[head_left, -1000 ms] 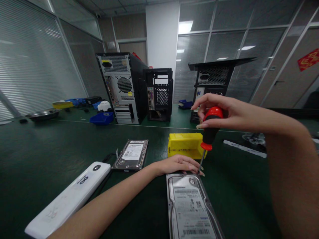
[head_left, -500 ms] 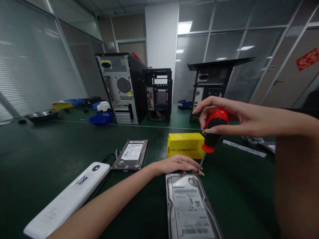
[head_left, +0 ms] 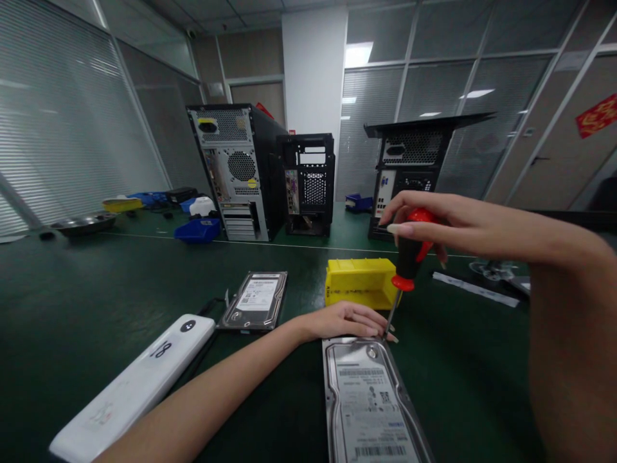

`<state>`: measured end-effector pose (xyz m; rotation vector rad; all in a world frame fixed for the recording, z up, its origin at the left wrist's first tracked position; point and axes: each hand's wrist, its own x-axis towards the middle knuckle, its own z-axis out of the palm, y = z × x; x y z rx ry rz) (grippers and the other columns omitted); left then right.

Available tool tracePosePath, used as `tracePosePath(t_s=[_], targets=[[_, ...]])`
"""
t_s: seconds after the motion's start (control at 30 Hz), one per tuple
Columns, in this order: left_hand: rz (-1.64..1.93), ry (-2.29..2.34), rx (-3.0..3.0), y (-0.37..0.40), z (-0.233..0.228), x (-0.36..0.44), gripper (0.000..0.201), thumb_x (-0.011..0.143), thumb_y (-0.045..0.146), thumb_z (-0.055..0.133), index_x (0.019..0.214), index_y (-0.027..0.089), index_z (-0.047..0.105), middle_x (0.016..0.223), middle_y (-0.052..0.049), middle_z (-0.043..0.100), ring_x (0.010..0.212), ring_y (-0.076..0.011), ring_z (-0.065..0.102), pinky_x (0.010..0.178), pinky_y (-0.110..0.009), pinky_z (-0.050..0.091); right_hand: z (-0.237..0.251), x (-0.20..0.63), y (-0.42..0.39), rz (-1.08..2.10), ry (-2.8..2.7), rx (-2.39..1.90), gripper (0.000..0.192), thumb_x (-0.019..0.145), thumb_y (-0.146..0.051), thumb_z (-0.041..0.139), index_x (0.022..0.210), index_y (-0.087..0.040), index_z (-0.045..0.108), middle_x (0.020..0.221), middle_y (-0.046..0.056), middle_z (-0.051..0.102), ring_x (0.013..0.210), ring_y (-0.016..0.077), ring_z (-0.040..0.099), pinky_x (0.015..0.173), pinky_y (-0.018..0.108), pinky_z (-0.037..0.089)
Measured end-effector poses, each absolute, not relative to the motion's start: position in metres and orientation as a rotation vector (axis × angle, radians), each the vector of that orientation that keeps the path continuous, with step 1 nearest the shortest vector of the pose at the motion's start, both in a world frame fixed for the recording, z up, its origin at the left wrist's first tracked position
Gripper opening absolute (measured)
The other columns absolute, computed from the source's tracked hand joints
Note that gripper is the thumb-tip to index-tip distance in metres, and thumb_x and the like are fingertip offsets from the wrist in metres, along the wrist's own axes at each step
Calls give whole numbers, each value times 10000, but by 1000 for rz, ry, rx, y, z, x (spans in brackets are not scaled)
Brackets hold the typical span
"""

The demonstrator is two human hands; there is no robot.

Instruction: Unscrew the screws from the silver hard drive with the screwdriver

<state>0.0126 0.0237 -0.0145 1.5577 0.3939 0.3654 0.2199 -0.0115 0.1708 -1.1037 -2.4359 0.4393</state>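
Drive (head_left: 359,418), one, nearest me: label up on the green table (head_left: 289,257), its near end cut off by the lower edge of view.

White unit (head_left: 130,386), one, marked 18: lying aslant to my left, partly behind my forearm, a dark cable (head_left: 195,357) alongside.

Left hand (head_left: 340,319), mine: laid across the drive's far end, fingers side by side and stretched to the right, fingertips just beside the screwdriver's tip. Whether I pinch the drive or only rest against it, I cannot tell; the underside is hidden.

Screwdriver (head_left: 407,260), one, red and black: shaft down, handle leaning right, tip at the drive's far right corner. The exact contact is too small to make out.

Right hand (head_left: 446,218), mine: above that corner, thumb and fingers closed around the screwdriver's handle.

Second drive (head_left: 258,299), one: label up, beyond my left forearm, apart from the first.

Yellow bin (head_left: 361,283), one: just beyond my left hand.

Pale strip (head_left: 475,289), one: lying to the right, beyond the screwdriver.

Blue bin (head_left: 197,230), one: farther off, left, beside the large tower.

Metal dish (head_left: 84,223), one: far left.

Computer cases, three: large tower (head_left: 236,173), slim black case (head_left: 308,183), right tower (head_left: 409,151), partly behind my right hand.

White column (head_left: 315,71), one: behind the cases.
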Motion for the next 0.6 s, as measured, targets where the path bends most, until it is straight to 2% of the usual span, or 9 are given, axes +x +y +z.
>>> tracePosePath(t_s=[0.1,0.2,0.3,0.43,0.5,0.6], targets=[[343,384,1580,26,-16,12,401,811,295,671,1186,170,602,1199,-98,641,1105,-209,600,996,-407,424,172,222,-16,552,-2445,-1141,406,855,-488,499,1222,-318,529,1158,53,626,981,282,612,694,352,551],[327,377,1610,27,-17,11,423,811,268,671,1216,180,581,1229,-97,625,1123,-210,593,990,-408,434,174,222,-20,538,-2476,-1132,449,855,-480,508,1276,-326,481,1157,58,621,994,289,607,741,378,541],[320,394,1625,27,-17,11,435,807,261,676,1222,181,577,1226,-95,627,1125,-211,593,987,-403,440,175,218,-18,390,-2531,-1135,383,850,-462,529,1192,-292,565,1107,58,640,930,266,617,739,375,516],[323,421,1618,25,-14,11,430,798,272,686,1204,172,588,1206,-98,638,1107,-212,601,979,-401,446,174,219,-13,308,-2523,-1229,338,830,-486,548,1038,-240,649,953,60,672,752,221,616,612,320,483],[319,424,1610,24,-13,11,430,803,280,679,1208,171,585,1208,-103,636,1098,-210,605,974,-402,447,173,223,-12,381,-2480,-1280,354,854,-511,494,1061,-258,630,1012,60,666,772,231,616,597,316,486],[331,408,1602,24,-13,11,417,820,293,656,1210,165,586,1207,-107,636,1093,-208,607,971,-402,446,172,227,-13,496,-2462,-1247,363,887,-524,420,1148,-314,559,1129,40,630,909,255,610,713,337,513]])
